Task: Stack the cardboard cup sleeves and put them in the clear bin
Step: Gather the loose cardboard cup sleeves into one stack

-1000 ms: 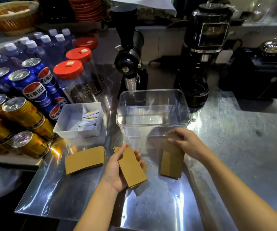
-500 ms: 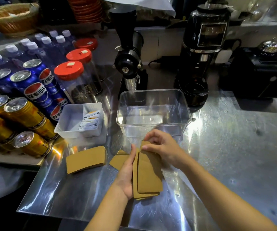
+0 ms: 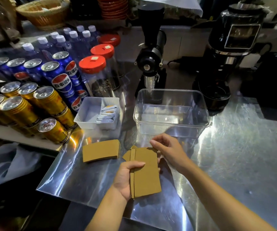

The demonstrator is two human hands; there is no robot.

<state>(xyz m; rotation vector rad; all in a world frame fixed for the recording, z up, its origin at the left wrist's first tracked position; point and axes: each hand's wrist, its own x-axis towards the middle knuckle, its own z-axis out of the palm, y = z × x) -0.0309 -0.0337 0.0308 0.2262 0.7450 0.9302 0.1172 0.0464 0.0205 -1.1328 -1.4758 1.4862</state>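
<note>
My left hand (image 3: 126, 178) grips a small stack of flat brown cardboard cup sleeves (image 3: 146, 174) by its left edge, thumb across the top. My right hand (image 3: 168, 150) rests at the stack's far right corner, fingers curled and touching the top sleeve. Another brown sleeve (image 3: 100, 150) lies flat on the steel counter to the left of the stack. A corner of one more sleeve (image 3: 127, 155) peeks out from under the stack. The clear bin (image 3: 171, 129) stands just beyond my hands, with nothing inside.
A white tray (image 3: 91, 112) of packets sits left of the bin. Gold and blue cans (image 3: 51, 100), bottles and red-lidded jars (image 3: 94, 74) crowd the left. Two black grinders (image 3: 151, 57) (image 3: 234, 47) stand behind the bin. The counter's front edge (image 3: 77, 200) is close below my hands.
My right hand carried its sleeve leftward and laid it on the sleeve in my left hand. The two now form one stack, and my left thumb has closed over it.
</note>
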